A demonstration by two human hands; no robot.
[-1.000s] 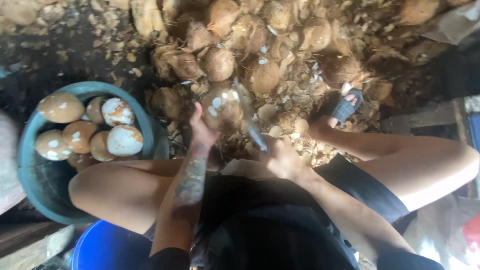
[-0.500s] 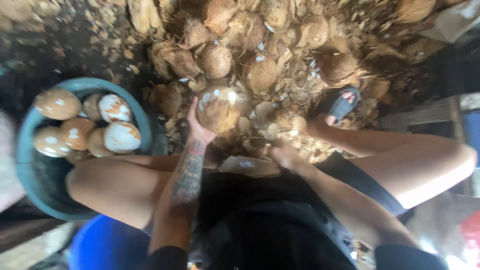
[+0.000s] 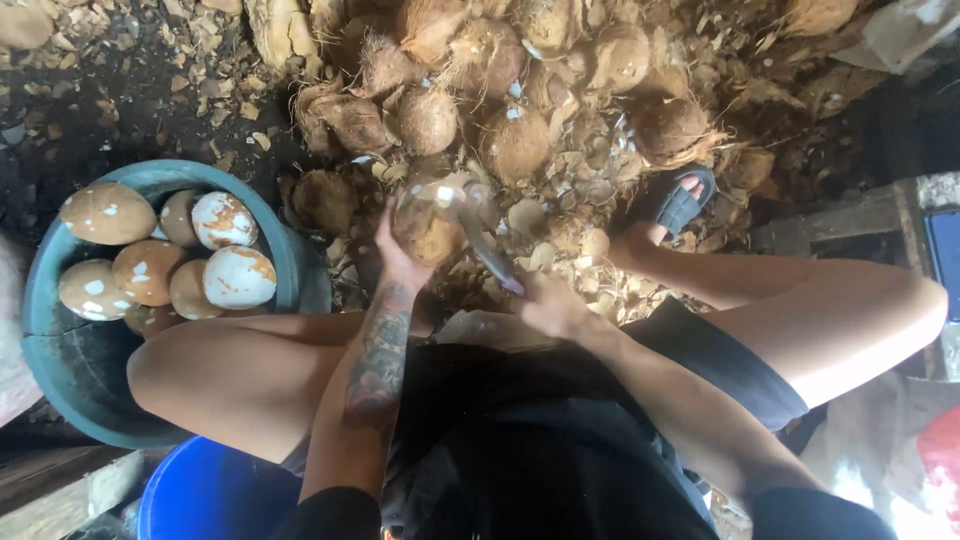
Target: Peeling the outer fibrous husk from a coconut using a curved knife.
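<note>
Paring a coconut

Our left hand (image 3: pixel 400 255) grips the coconut (image 3: pixel 428 222); right hand (image 3: pixel 545 305) fingers clasp the knife (image 3: pixel 487 255). Next cut needs controlled strokes.

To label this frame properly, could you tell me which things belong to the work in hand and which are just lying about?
In hand:
left hand holding a coconut
right hand with a blade
green tub of peeled coconuts
husked coconut pile

Lying about:
blue bucket
sandal
shell scraps

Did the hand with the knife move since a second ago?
Yes. The right hand with the knife dropped back from the coconut, toward the person's lap, judged against the sandal.
</note>
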